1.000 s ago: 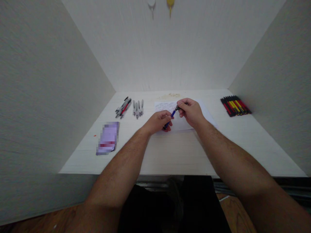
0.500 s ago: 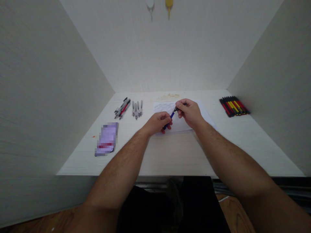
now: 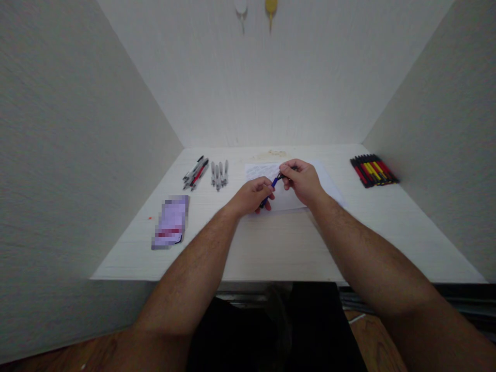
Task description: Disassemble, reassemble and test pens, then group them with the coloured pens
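Between my hands is a pen (image 3: 275,182) with a blue barrel, slanting up to the right above the paper. My left hand (image 3: 256,195) is closed around the blue barrel, whose dark lower end shows beneath the fingers. With thumb and fingertips, my right hand (image 3: 302,179) pinches a black piece at the pen's upper end. The fingers hide most of that piece, so whether it is joined to the barrel I cannot tell. Under both hands lies white paper (image 3: 289,202) with handwriting near its upper left.
Left of the paper lie several clear pens (image 3: 219,175) and a pile of mixed pens (image 3: 196,173). A blurred purple packet (image 3: 170,219) is nearer the front left. At the right, red, yellow and black pens (image 3: 374,169) form a row by the side wall (image 3: 434,155).
Both hands stay in nearly the same place with the pen between them. The blue barrel and black piece now sit at a slight angle to each other.
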`<state>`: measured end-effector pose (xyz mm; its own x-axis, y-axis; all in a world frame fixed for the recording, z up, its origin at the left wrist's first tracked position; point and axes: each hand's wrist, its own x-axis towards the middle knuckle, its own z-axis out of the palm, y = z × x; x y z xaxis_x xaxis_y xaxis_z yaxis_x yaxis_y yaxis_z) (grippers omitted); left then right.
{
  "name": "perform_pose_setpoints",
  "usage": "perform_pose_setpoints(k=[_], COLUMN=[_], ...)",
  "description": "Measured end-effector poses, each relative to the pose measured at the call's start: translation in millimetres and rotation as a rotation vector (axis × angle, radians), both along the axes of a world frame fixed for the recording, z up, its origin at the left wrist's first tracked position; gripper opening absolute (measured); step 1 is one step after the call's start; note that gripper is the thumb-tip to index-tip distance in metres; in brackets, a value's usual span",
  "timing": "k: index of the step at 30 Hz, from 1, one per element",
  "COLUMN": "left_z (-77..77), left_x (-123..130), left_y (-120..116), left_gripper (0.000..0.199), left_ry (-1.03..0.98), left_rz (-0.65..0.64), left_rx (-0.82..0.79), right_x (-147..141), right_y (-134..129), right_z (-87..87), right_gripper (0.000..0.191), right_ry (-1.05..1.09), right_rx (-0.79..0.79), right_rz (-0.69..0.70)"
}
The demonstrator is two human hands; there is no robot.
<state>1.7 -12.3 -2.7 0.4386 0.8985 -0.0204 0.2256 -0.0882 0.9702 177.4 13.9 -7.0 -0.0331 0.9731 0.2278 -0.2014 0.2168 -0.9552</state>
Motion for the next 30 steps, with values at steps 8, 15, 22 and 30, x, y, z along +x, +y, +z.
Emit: perform_pose_setpoints(k=[8,15,22,30], left_z=[-6.4,-3.6,-2.9,-10.1], left_x=[-0.1,0.6,0.4,-1.6], left_y=[3.9,1.0,1.3,8.8], left_gripper=[0.014,0.014,0.014,0.017], left_ry=[0.009,0.066,0.098,0.079], left_rz=[0.045,0.062,0.127,0.142], left_rx=[0.057,0.058,0.09,0.169], right_x=[1.3,1.6,1.6,-0.1], right_y=[1.5,2.8,0.9,-0.3], right_z=[1.3,-1.1,0.8,2.0], right_gripper=[0.028,0.028,0.028,0.027], right_ry=[0.01,-0.005,-0.019,-0.043], right_rx=[0.019,0.033,0.038,0.038], right_rz=[-0.019,-0.029,-0.041,-0.05])
